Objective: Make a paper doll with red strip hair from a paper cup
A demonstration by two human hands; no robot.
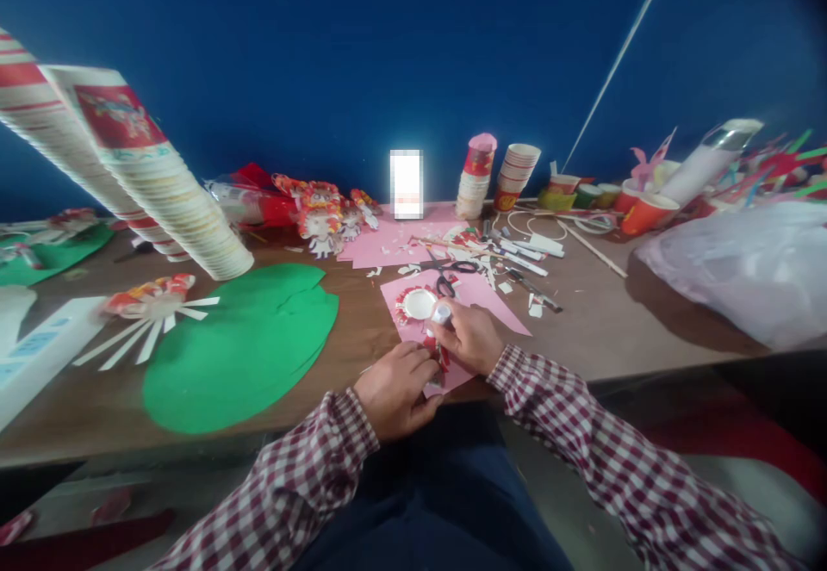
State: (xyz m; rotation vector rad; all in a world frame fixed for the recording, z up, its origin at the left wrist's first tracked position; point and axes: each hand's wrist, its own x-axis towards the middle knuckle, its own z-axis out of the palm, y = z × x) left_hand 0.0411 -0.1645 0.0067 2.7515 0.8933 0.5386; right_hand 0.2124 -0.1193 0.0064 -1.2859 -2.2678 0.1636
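My right hand (471, 338) is closed around a small white tube (442, 313), its round pale end showing above the thumb and fingers. My left hand (401, 388) lies low at the table's front edge, fingers bent over a small red paper piece (443, 357) that is partly hidden between both hands. Under them is a pink paper sheet (478, 300). On it, just beyond my hands, sits a cut paper cup (419, 303) with a white round bottom and a red fringe. Black-handled scissors (445, 278) lie open at the sheet's far edge.
Green paper (239, 347) and a cut-strip cup (155, 300) lie left, near leaning cup stacks (174, 175). Paper figures (323, 226), more cup stacks (476, 179), markers (523, 261) and scraps stand or lie farther back. A white plastic bag (743, 265) bulges at right.
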